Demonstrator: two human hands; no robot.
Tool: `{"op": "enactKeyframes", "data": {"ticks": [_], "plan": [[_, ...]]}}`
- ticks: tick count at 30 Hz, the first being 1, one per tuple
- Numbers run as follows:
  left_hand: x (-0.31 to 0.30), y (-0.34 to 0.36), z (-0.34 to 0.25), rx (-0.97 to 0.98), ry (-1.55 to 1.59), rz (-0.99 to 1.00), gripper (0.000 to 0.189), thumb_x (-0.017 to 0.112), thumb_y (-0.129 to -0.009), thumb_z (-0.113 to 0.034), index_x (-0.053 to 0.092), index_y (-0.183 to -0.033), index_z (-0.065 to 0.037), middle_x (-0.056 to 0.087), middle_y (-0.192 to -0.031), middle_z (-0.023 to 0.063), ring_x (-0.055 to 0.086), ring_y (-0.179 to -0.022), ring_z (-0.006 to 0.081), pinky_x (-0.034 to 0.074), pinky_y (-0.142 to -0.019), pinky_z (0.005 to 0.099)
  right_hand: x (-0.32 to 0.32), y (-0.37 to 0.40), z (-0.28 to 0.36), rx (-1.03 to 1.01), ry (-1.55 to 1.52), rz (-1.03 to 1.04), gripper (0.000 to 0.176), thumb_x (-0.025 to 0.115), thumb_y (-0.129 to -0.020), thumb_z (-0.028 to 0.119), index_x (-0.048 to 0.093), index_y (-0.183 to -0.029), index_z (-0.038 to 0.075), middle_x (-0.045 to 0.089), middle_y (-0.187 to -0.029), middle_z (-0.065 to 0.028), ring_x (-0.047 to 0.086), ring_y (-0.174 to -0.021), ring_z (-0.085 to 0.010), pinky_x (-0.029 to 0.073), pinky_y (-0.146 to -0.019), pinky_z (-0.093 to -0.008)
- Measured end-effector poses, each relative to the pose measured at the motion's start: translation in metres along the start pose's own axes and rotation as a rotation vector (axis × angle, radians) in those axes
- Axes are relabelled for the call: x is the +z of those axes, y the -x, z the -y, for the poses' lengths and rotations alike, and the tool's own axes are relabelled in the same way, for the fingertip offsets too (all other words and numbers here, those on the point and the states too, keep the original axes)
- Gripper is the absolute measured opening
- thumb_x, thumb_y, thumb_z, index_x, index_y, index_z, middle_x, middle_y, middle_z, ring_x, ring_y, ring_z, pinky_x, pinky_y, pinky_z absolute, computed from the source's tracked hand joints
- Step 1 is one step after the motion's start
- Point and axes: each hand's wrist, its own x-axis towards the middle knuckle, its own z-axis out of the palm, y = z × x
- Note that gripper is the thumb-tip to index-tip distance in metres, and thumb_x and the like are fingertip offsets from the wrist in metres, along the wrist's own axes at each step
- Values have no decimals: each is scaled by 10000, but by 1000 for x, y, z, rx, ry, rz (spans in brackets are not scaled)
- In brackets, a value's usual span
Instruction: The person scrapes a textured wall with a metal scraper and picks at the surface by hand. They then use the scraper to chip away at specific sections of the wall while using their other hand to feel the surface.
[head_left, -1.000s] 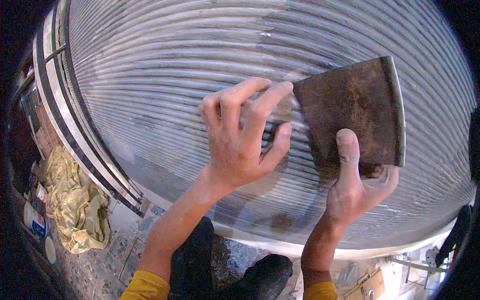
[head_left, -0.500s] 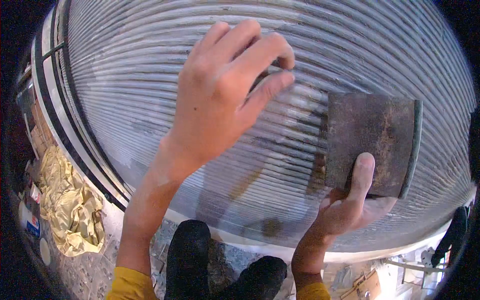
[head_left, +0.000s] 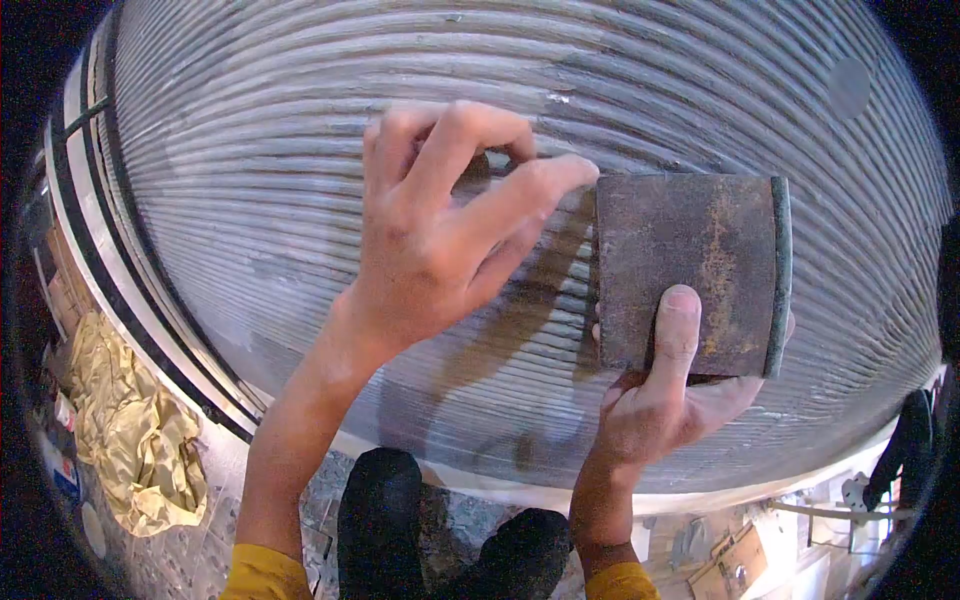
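Note:
In my right hand is a dark brown, worn, nearly square flat piece with a narrow greenish strip along its right edge. My thumb lies across its face and the fingers pass behind it. My left hand is open, its fingers bent and apart. One outstretched fingertip reaches the piece's upper left corner, and nothing shows in the hand. Behind both hands spreads a large grey ribbed surface with long, roughly parallel ridges. The hands and the piece cast shadows on it.
A black-and-white banded rim curves along the left side. Crumpled gold sheeting lies on the floor at lower left. My dark-clad legs are below, and cardboard lies at lower right. A dark-clad leg shows at far right.
The right hand has moved the flat piece left and slightly up. My left hand has come down, and one finger has stretched out to the piece's corner.

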Motion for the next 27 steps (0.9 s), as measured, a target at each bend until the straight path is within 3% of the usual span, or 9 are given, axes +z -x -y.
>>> {"op": "enactKeyframes", "data": {"ticks": [5, 7, 9, 11, 17, 27], "plan": [[-1, 3, -5, 0, 1, 37, 240, 681, -848, -170, 759, -1074, -176, 598, -952, 46, 522, -916, 228, 375, -841, 364, 4, 3, 10, -17, 1, -17, 548, 771, -813, 98, 462, -1256, 10, 592, -1126, -115, 579, -998, -190, 486, -899, -345], [-5, 3, -9, -46, -12, 92, 232, 649, -894, -190, 754, -1099, -158, 604, -1013, 69, 526, -983, 242, 379, -903, 368, 7, 6, 17, 22, 115, 31, 562, 715, -835, -6, 447, -1328, -45, 599, -1187, -163, 607, -1033, -207, 518, -879, -320], [0, 6, -16, -145, 55, 60, 270, 661, -852, -123, 754, -1102, -166, 577, -1044, 59, 509, -1003, 218, 341, -904, 372, 10, 10, 13, 18, -63, 12, 458, 719, -838, 19, 476, -1226, -8, 595, -1091, -86, 589, -963, -170, 491, -874, -342], [0, 5, -18, -134, 16, 68, 236, 622, -906, -128, 745, -1107, -121, 579, -1060, 62, 508, -1036, 223, 336, -944, 375, 4, 7, 0, -55, -4, 65, 424, 700, -855, 18, 481, -1216, -23, 587, -1081, -75, 584, -973, -164, 482, -878, -317], [-4, 5, -18, -126, -4, 138, 263, 620, -908, -123, 718, -1152, -103, 570, -1100, 69, 497, -1088, 225, 318, -988, 363, 1, 9, -10, -21, -212, 141, 438, 688, -875, 43, 447, -1230, -43, 577, -1087, -81, 564, -1000, -142, 462, -895, -293], [-6, 9, -14, -100, 26, 171, 296, 566, -934, -110, 676, -1207, -79, 550, -1152, 98, 464, -1155, 235, 314, -1020, 401, -3, 9, -16, -8, -220, 148, 495, 707, -865, 20, 403, -1250, -39, 610, -1123, -126, 608, -1014, -144, 498, -888, -292]]}}
